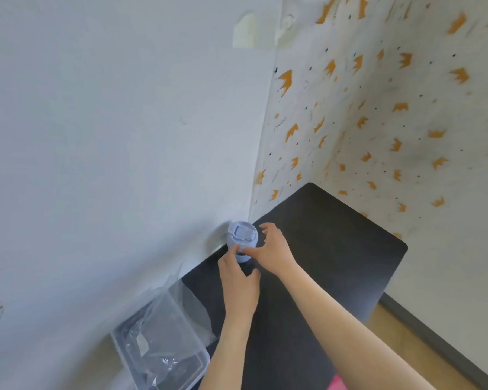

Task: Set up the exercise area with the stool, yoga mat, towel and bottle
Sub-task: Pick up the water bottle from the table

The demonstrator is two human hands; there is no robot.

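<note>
A pale blue bottle (242, 237) with a flip lid stands upright on the far left edge of a black yoga mat (321, 249), close to the white wall. My left hand (238, 282) grips the bottle's lower body from the near side. My right hand (273, 251) is beside the bottle on its right. Its thumb touches the bottle's front and its fingers are spread, apart from the lid. The bottle's base is hidden behind my hands. No stool or towel is in view.
A clear plastic box (164, 344) with plastic film in it sits on the floor at the mat's near left. The crown-patterned wall (392, 122) closes the far side. Wooden floor (406, 342) shows on the right. A pink edge (336, 383) pokes in at the bottom.
</note>
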